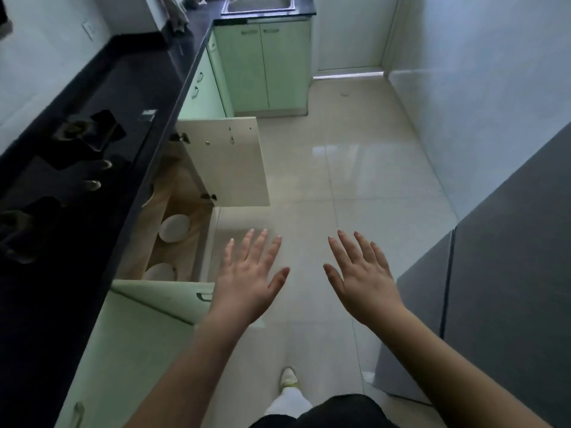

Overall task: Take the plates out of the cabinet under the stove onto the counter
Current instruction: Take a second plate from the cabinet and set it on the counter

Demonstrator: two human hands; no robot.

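While both doors hang open, two white plates (175, 227) sit inside the cabinet (173, 236) under the stove (74, 168). Left hand (247, 279) and right hand (366, 278) spread flat, holding nothing.

Both hands, the left hand (247, 273) and the right hand (361, 273), are held out over the tiled floor (355, 180), fingers spread, nothing gripped. The cabinet (173, 223) under the stove (61, 168) is seen open (both doors swung outward), with two white plates (174, 227) inside, beneath the black surface (129, 88).
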